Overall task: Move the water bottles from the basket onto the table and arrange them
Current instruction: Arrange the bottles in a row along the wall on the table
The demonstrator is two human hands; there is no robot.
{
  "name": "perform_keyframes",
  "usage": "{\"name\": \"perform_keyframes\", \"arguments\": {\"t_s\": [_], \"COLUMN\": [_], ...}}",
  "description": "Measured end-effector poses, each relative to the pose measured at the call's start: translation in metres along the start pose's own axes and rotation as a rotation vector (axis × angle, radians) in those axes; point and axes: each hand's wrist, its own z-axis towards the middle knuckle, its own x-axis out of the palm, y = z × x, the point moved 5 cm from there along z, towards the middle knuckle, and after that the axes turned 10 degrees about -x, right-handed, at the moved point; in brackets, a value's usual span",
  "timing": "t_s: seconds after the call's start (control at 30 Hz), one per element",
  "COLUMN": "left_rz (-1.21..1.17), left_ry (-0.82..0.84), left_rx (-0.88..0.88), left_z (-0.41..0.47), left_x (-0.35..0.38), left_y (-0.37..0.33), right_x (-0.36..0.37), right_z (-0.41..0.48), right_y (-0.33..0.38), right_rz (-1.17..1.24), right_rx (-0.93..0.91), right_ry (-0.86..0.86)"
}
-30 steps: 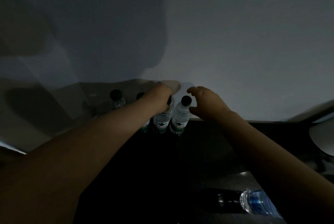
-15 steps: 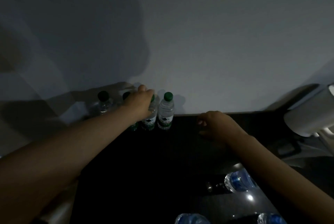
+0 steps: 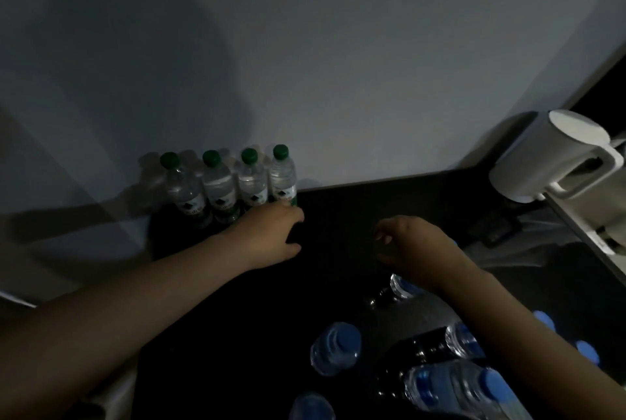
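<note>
Four green-capped bottles (image 3: 252, 179) upright in row. Left hand (image 3: 274, 233) just before row, at rightmost bottle's base; grip unclear. Right hand (image 3: 416, 246) right of row, loosely curled, empty.

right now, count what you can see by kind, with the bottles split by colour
green-capped bottles: 4, upright along the wall
blue bottles: 5 plain to see; the blue spots beyond the right arm are too dim to count
white kettle: 1
total: 10
</note>
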Motion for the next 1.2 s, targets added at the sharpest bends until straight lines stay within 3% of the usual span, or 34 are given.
{"name": "perform_keyframes", "arguments": {"t_s": [0.37,0.8,1.2], "left_rz": [-0.129,0.008,0.016], "left_ry": [0.129,0.304,0.191], "left_rx": [0.164,0.106,0.095], "left_z": [-0.046,-0.067,-0.060], "left_x": [0.041,0.077,0.092], "left_y": [-0.085,-0.095,-0.092], "right_x": [0.010,0.050,0.075], "right_z": [-0.119,-0.197,-0.201], "right_y": [-0.024,-0.038,-0.047], "right_rz": [0.161,0.247,0.282], "right_rx": [0.173,0.287,0.302], "right_ry": [-0.077,-0.114,-0.122]}}
